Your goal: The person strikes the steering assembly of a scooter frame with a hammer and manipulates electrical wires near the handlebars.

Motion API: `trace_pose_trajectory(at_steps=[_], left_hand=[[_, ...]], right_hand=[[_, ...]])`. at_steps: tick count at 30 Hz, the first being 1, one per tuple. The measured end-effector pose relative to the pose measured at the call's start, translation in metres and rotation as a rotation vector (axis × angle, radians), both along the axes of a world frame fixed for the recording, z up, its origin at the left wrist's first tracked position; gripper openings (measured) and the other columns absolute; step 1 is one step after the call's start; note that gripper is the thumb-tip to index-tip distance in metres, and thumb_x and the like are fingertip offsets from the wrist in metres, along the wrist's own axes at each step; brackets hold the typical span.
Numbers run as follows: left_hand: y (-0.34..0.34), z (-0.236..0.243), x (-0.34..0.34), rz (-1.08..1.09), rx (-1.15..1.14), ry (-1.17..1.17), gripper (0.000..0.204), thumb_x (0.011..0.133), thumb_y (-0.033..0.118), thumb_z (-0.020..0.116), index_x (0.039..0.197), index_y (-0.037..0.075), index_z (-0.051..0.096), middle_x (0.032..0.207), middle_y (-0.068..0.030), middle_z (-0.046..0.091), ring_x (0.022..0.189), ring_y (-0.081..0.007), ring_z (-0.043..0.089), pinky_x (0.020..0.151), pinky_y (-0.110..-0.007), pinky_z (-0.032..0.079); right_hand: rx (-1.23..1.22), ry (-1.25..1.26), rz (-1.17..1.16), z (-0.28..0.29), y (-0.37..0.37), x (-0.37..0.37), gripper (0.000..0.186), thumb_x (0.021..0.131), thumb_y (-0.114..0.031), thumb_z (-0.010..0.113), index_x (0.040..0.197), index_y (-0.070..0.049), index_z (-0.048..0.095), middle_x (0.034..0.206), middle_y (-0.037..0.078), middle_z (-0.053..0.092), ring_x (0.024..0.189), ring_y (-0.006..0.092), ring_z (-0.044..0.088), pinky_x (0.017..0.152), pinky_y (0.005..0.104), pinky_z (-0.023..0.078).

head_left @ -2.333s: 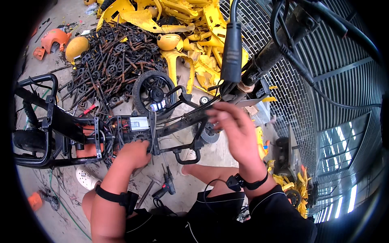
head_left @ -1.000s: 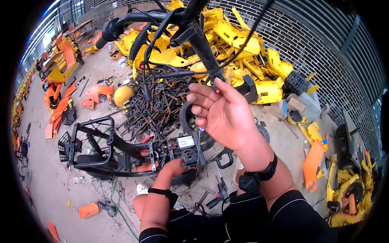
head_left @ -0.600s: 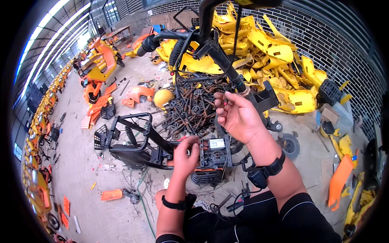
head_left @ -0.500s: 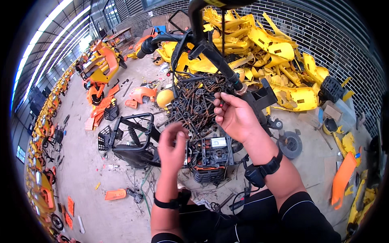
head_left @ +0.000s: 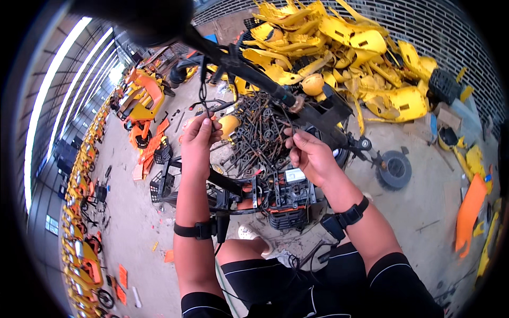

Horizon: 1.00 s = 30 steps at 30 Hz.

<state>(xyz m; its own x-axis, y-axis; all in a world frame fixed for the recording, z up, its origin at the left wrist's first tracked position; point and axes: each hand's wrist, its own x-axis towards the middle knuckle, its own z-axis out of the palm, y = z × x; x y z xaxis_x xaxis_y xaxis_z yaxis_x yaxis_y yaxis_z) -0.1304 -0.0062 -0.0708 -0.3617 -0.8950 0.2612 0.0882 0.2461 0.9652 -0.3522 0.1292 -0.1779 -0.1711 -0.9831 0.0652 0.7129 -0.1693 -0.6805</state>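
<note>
My left hand is closed around a thin black cable that hangs from the handlebar end of a stripped scooter. To the right, my right hand has its fingers pinched together below the black steering tube. A thin dark strand seems to reach those fingertips, but what they hold is too small to make out. Below both hands lies the scooter's bare black frame, with a box-like battery bay and a pale label on top. Part of the handlebar looms dark and blurred at the top.
A heap of rusty metal parts lies behind the frame. Yellow plastic panels pile against the brick wall. A small wheel and an orange panel are at right. Rows of yellow scooters line the left.
My left hand has risen and moved left, and now grips the cable. My right hand is slightly lower and further right. The handlebar and steering tube have swung leftward in view.
</note>
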Motion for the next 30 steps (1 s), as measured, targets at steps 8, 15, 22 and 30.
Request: trace_pose_trajectory(at_steps=[8,15,22,30], left_hand=[[0.019,-0.023,-0.013,-0.274,0.129,0.250,0.022,0.102,0.018,0.053,0.118,0.004,0.059,0.097,-0.0052,0.063,0.088,-0.0174,0.061,0.081,-0.031,0.049],[0.037,-0.013,-0.022,-0.338,0.246,0.363,0.022,0.102,0.018,0.050,0.119,0.005,0.056,0.124,-0.0138,0.064,0.118,-0.0272,0.060,0.092,-0.038,0.049],[0.044,-0.017,-0.042,-0.356,0.211,0.536,0.029,0.103,0.021,0.047,0.124,0.003,0.055,0.141,-0.0133,0.053,0.139,-0.0286,0.041,0.110,-0.044,0.036],[0.041,-0.019,-0.063,-0.331,0.303,0.617,0.039,0.105,0.027,0.040,0.134,0.003,0.053,0.144,-0.0113,0.050,0.133,-0.0217,0.046,0.101,-0.033,0.043]], right_hand=[[-0.011,-0.063,0.043,-0.006,-0.005,0.005,0.025,0.103,-0.020,0.049,0.122,-0.007,0.058,0.097,0.005,0.066,0.063,0.0113,0.058,0.060,0.0245,0.046],[-0.084,-0.238,0.202,0.049,-0.014,0.029,0.016,0.102,-0.020,0.052,0.112,-0.012,0.061,0.102,0.003,0.067,0.079,0.0131,0.061,0.071,0.0293,0.049],[-0.197,-0.356,0.184,0.050,-0.042,0.040,0.008,0.097,-0.019,0.061,0.099,-0.011,0.063,0.088,-0.002,0.066,0.077,0.0098,0.063,0.070,0.0246,0.052],[-0.135,-0.478,0.196,0.061,-0.039,0.036,0.016,0.099,-0.020,0.057,0.102,-0.005,0.064,0.086,0.004,0.067,0.079,0.0134,0.066,0.071,0.0274,0.054]])
